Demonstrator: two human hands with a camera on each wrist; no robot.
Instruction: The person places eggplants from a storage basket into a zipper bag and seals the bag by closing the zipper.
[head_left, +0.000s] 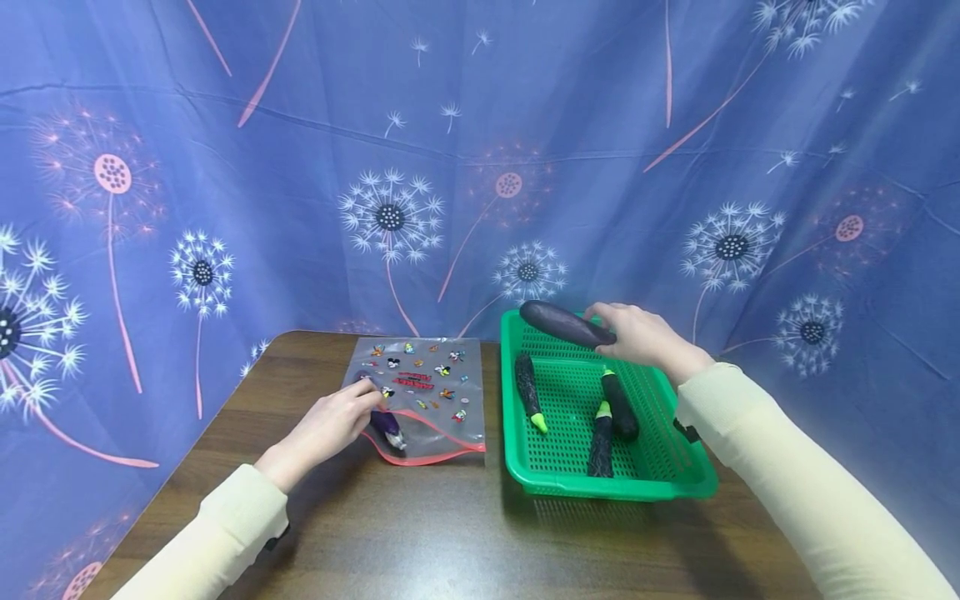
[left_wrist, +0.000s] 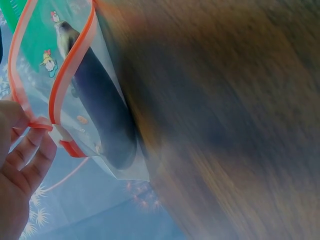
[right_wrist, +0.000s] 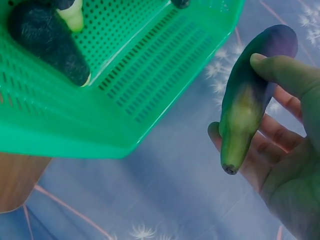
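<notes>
My left hand (head_left: 339,423) pinches the orange-red zip edge (left_wrist: 64,100) of a clear zip bag (head_left: 468,396) printed with cartoon figures. The bag lies on the table, its mouth parted toward me. Inside it rests a dark purple eggplant (head_left: 386,427), partly behind the left hand in the head view. Over the far side of a green basket (head_left: 600,486), my right hand (head_left: 647,337) grips another eggplant (head_left: 558,322), thumb on one side and fingers on the other. The right wrist view shows its greenish stem end (right_wrist: 239,132).
Several dark vegetables with green ends lie in the basket: one at its left (head_left: 527,385), two touching at its right (head_left: 619,408). The brown wooden table (head_left: 420,533) runs under bag and basket. A blue dandelion-patterned curtain (head_left: 450,83) hangs behind.
</notes>
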